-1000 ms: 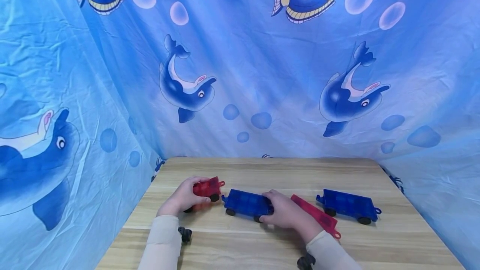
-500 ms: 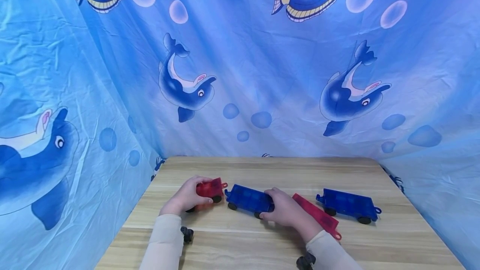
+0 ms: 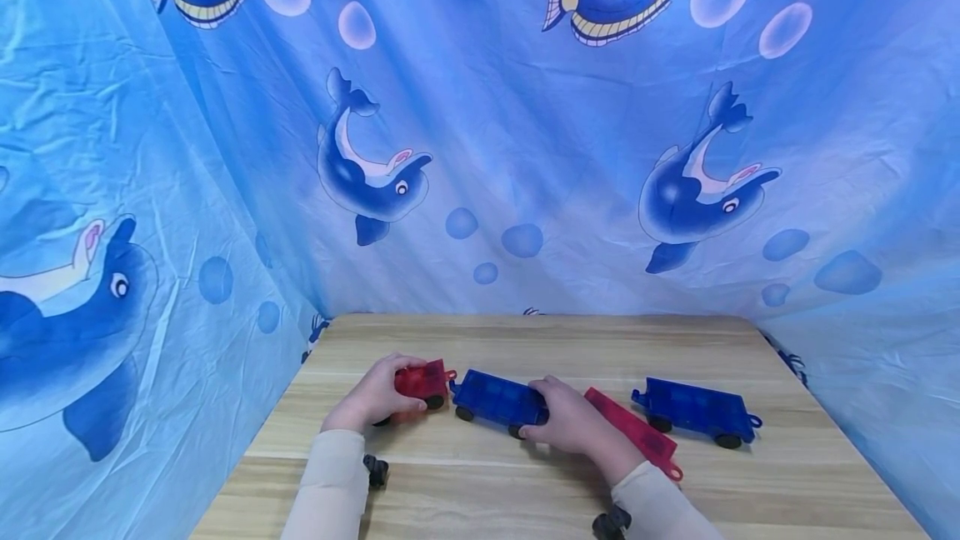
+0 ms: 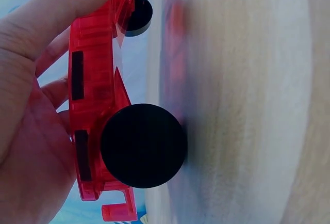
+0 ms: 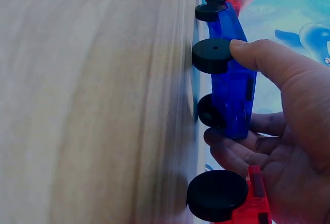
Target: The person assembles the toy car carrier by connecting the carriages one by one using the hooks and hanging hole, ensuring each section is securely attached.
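On the tabletop (image 3: 465,494), gripping in curled fingers the blue wagon (image 3: 495,398) by its four-o'clock end (right hand (image 3: 566,419)) and, at nine o'clock from it, the red car (image 3: 430,378) (left hand (image 3: 375,394)), perhaps risking a missed coupling of red loop (image 3: 451,375) and blue hook (image 3: 453,386) through skewed pushing.

The left red wagon (image 4: 95,90) and the middle blue wagon (image 3: 495,397) look like smooth, glossy, translucent plastic, with dull black wheels (image 4: 144,146). The table (image 3: 480,490) has a smooth wood-grain surface; the far curtain (image 3: 517,148) is creased, faintly shiny cloth.
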{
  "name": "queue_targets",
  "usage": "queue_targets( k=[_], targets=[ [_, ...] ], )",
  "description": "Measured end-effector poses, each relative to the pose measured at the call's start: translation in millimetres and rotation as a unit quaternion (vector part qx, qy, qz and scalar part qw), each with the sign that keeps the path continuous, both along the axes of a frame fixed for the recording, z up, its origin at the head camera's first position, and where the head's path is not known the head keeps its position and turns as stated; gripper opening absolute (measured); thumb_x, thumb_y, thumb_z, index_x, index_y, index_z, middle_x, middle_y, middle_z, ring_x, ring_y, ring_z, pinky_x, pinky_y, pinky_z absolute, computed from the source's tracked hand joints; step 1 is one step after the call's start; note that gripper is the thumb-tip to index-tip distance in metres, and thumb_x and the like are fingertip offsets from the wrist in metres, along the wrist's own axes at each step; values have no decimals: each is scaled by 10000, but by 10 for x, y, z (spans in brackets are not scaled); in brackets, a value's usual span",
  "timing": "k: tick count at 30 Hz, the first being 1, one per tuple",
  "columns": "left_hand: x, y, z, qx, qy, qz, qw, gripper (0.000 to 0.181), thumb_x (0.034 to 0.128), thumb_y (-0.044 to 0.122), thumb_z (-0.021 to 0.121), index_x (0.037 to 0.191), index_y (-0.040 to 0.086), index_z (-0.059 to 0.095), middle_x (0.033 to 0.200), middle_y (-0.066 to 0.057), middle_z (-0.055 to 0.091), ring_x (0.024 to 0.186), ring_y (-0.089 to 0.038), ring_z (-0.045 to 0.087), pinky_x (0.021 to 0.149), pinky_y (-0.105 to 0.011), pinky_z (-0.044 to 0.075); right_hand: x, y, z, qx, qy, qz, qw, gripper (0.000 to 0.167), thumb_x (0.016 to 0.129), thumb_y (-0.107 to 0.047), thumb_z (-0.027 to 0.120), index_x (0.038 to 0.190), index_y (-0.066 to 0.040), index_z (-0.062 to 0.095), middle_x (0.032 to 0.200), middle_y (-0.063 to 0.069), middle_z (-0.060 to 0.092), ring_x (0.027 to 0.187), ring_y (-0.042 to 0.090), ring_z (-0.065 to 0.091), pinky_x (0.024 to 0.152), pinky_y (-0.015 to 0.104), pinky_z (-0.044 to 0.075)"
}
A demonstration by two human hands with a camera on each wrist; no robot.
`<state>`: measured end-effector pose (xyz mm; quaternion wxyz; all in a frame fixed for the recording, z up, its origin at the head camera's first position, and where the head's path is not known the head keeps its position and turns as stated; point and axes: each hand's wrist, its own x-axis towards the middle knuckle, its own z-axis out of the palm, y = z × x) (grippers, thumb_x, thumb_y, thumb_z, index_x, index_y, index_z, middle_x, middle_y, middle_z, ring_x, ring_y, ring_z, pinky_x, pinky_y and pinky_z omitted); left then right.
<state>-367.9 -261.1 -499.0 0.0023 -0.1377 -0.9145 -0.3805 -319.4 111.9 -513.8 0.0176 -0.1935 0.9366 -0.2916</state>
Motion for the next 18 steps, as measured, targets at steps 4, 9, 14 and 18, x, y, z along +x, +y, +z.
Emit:
queue_targets(
  k=[4, 9, 14, 18],
  targets=[
    [-1, -4, -5, 17, -7, -21, 10000, 714, 711, 169, 995, 1356, 196, 693, 1281, -22, 629, 1183, -299, 621, 971, -510, 561, 4, -1, 0, -19, -14, -12, 10000, 860, 830, -501, 864, 1491, -54, 544, 1460, 171, 559, 1286, 363, 571, 1031, 620, 495],
    [0, -11, -12, -28, -47, 12, 10000, 719, 708, 175, 997, 1357, 216, 689, 1290, -12, 626, 1185, -295, 618, 972, -512, 560, 3, -3, 0, -12, 37, 2, 10000, 847, 831, -492, 866, 1484, -55, 548, 1438, 158, 573, 1273, 353, 578, 1032, 614, 497],
    [3, -15, -8, -33, -75, -5, 10000, 721, 701, 165, 1000, 1350, 223, 691, 1289, 0, 624, 1189, -290, 616, 977, -512, 555, -7, -2, -17, -22, 22, -37, 10000, 844, 837, -485, 863, 1493, -59, 543, 1417, 136, 584, 1261, 339, 580, 1033, 608, 499],
    [7, -13, 4, -25, -77, -92, 9999, 724, 695, 156, 1003, 1346, 219, 693, 1295, 3, 621, 1191, -288, 617, 979, -509, 551, -11, 2, -23, 7, -3, -62, 10000, 845, 847, -482, 857, 1510, -71, 531, 1439, 138, 572, 1277, 341, 576, 1039, 606, 496]
  ],
)
